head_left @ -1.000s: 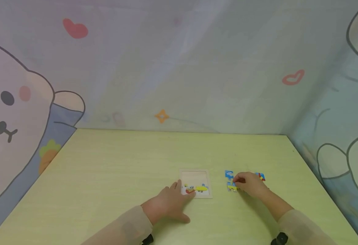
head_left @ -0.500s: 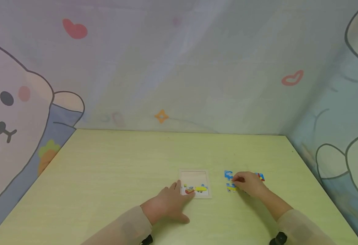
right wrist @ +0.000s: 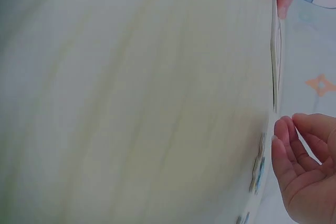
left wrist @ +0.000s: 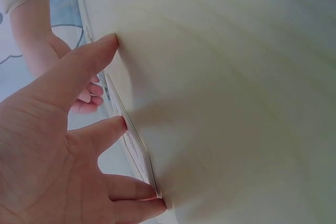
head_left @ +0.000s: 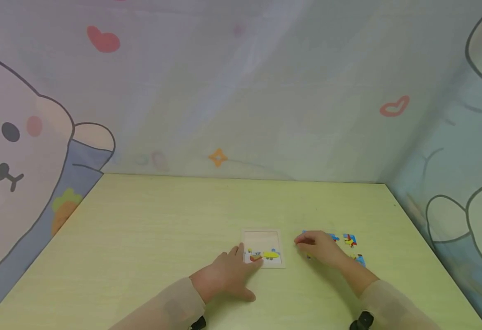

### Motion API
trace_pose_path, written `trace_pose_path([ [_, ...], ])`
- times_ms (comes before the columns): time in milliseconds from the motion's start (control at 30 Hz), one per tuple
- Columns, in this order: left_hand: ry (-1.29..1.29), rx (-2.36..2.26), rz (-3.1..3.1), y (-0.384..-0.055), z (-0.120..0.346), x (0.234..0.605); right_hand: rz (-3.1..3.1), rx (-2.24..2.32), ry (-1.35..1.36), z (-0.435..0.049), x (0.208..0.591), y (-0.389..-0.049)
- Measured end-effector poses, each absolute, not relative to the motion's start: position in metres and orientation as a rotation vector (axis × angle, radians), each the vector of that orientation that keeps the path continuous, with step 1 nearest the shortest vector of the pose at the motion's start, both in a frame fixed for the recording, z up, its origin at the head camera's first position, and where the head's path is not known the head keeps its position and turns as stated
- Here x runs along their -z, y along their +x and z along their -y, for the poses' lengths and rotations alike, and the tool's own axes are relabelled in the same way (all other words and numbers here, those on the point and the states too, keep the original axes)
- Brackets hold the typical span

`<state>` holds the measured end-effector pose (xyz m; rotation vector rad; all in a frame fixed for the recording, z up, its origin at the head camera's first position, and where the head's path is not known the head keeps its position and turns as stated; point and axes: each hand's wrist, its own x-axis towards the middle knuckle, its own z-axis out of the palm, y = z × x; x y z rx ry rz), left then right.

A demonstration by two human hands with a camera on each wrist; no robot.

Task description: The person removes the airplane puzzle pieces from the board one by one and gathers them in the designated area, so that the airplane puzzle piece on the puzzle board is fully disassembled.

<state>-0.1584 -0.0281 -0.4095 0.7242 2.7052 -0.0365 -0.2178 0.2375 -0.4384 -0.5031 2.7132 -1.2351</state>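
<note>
A square wooden puzzle tray [head_left: 261, 235] lies on the table, its lower part filled with a colourful picture. My left hand [head_left: 229, 274] lies spread, fingertips on the tray's left and lower edge; in the left wrist view its fingers [left wrist: 113, 129] are straight against the rim. To the right, my right hand [head_left: 321, 247] is just over the loose jigsaw pieces, thumb and fingers drawn together and pointing toward the tray. In the right wrist view the right hand [right wrist: 310, 161] has bent fingers near the thumb; I cannot tell whether a piece is between them.
Several loose jigsaw pieces lie around and partly under the right hand, including a blue, red and yellow piece [head_left: 350, 240] and a blue-edged piece [head_left: 360, 260]. The pale table [head_left: 162, 220] ends at a cartoon-printed cloth backdrop [head_left: 265, 114].
My right hand has moved left toward the tray, uncovering pieces on its right and covering much of the left ones. The left hand and the tray keep their places.
</note>
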Motion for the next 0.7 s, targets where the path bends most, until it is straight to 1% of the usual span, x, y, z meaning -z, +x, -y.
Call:
trace_pose_path([
  [233,0.731,0.050,-2.711,-0.158,0.027,0.407,-2.658,1.215,-0.602,-0.214,0.439,-0.219],
  [533,0.740,0.073,-2.716,-0.157,0.027,0.406,-2.664,1.132,-0.632,-0.198,0.438,-0.219],
  [700,0.744,0.101,-2.721,-0.156,0.027,0.405,-2.671,1.085,-0.602,-0.191,0.439,-0.216],
])
